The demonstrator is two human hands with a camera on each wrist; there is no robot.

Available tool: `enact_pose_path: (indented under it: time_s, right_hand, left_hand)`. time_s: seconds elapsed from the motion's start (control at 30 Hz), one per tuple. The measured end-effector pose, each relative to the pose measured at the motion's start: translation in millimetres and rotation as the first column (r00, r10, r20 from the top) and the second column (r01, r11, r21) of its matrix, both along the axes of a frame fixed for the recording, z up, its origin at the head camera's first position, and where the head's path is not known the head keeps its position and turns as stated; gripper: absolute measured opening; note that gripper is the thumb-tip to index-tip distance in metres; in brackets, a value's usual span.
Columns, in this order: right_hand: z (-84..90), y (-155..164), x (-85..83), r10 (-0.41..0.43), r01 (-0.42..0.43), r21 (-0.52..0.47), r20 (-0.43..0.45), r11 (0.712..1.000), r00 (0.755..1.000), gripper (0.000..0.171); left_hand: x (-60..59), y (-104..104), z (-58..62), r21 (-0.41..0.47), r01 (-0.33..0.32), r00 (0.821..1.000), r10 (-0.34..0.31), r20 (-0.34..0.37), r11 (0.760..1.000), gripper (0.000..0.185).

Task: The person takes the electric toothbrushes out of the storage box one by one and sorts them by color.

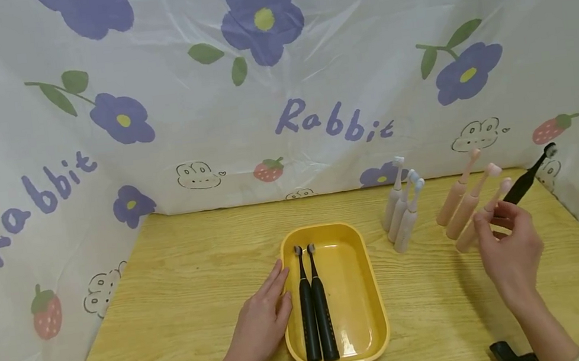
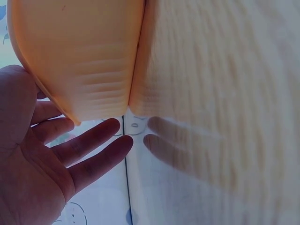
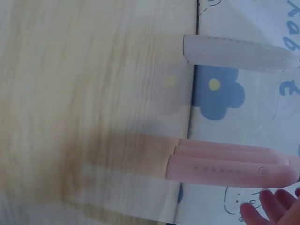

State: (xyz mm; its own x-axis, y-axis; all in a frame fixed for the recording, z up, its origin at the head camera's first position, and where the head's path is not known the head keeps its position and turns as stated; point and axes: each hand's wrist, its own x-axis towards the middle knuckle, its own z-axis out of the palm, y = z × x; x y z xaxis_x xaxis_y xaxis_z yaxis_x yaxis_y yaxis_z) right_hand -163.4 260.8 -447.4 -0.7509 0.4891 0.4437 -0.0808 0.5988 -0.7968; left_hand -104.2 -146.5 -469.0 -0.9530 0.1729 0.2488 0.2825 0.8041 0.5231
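Observation:
A yellow tray (image 1: 381, 313) sits on the table with two black electric toothbrushes (image 1: 309, 315) lying side by side in its left half. My left hand (image 1: 262, 317) rests along the tray's left side; in the left wrist view its fingers are extended by the rim. On the right stand three pink electric toothbrushes (image 1: 457, 203). My right hand (image 1: 513, 244) is beside the nearest pink one, its fingers loosely bent. Behind that hand rises another black electric toothbrush (image 1: 523, 183), its lower part hidden. The right wrist view shows some fingers (image 3: 272, 208) apart from the pink handles.
Three whitish electric toothbrushes (image 1: 405, 221) stand between the tray and the pink group. A flower-printed cloth (image 1: 179, 109) rises behind the wooden table (image 1: 182, 276) and along its sides. A dark object (image 1: 510, 355) shows next to my right wrist.

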Motion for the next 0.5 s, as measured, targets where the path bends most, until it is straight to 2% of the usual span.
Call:
enact_pose_path:
  time_s: [0.17,0.23,0.3,0.37,0.4,0.43,0.5]
  right_hand:
    - [1.8,-5,7.1,-0.068,0.064,-0.039,-0.105,0.997,0.992,0.046]
    - [4.3,-8,9.8,-0.082,0.075,-0.046,-0.165,0.996,0.983,0.039]
    - [6.8,-13,12.8,-0.059,0.055,-0.024,-0.246,0.998,0.968,0.029]
    - [9.4,-21,15.2,0.011,-0.012,-0.002,-0.322,1.000,0.947,0.019]
    - [11.7,-28,17.8,0.064,-0.063,0.013,-0.326,0.998,0.943,0.015]
    - [14.6,-36,20.7,0.129,-0.132,0.011,-0.316,0.991,0.940,0.012]
    - [20.4,-55,27.0,0.266,-0.283,-0.031,-0.253,0.959,0.930,0.011]
  left_hand:
    - [-0.2,1,0.5,0.001,0.013,1.000,-0.013,-0.001,1.000,0.046]
    - [-0.2,1,0.5,0.001,0.016,1.000,-0.016,0.000,1.000,0.046]
    - [-0.1,1,0.6,0.001,0.017,1.000,-0.017,-0.001,1.000,0.046]
    - [0.0,1,0.8,0.001,0.016,1.000,-0.016,-0.002,1.000,0.046]
    - [0.1,1,0.8,0.000,0.014,1.000,-0.014,0.000,1.000,0.047]
    - [0.1,1,0.7,0.001,0.011,1.000,-0.011,0.001,1.000,0.047]
    - [0.4,0,0.6,0.002,0.005,1.000,-0.005,0.007,1.000,0.047]
